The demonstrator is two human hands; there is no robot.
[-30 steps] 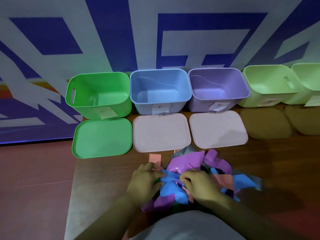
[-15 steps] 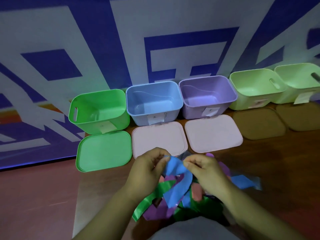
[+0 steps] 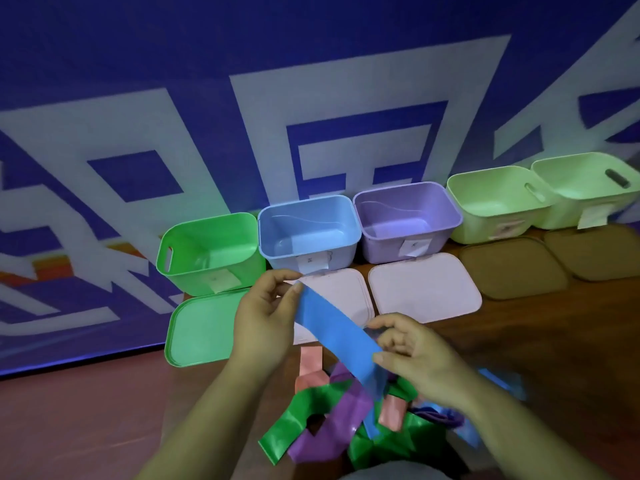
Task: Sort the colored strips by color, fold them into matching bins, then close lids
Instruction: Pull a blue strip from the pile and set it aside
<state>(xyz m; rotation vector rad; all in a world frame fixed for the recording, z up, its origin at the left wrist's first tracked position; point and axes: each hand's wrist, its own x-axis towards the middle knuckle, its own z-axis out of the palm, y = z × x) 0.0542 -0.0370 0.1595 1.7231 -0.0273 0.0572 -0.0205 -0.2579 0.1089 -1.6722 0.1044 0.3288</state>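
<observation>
A blue strip (image 3: 334, 329) is stretched in the air between my hands. My left hand (image 3: 266, 317) pinches its upper end. My right hand (image 3: 412, 355) pinches it lower down, and the rest hangs into the pile of green, purple, pink and blue strips (image 3: 343, 417) on the table. Behind stand the open green bin (image 3: 207, 252), blue bin (image 3: 308, 233) and purple bin (image 3: 407, 220). The green lid (image 3: 199, 329) and two pale lids (image 3: 424, 291) lie flat in front of them; my hands partly hide the middle lid (image 3: 341, 289).
Two light green bins (image 3: 495, 202) stand at the back right with brown lids (image 3: 512, 273) lying before them. A blue and white patterned wall rises right behind the bins. The table's left edge runs beside the green lid, with reddish floor beyond.
My hands have lifted the blue strip out of the pile and drawn it out straight between them. The view has tilted so the bins sit lower in the frame.
</observation>
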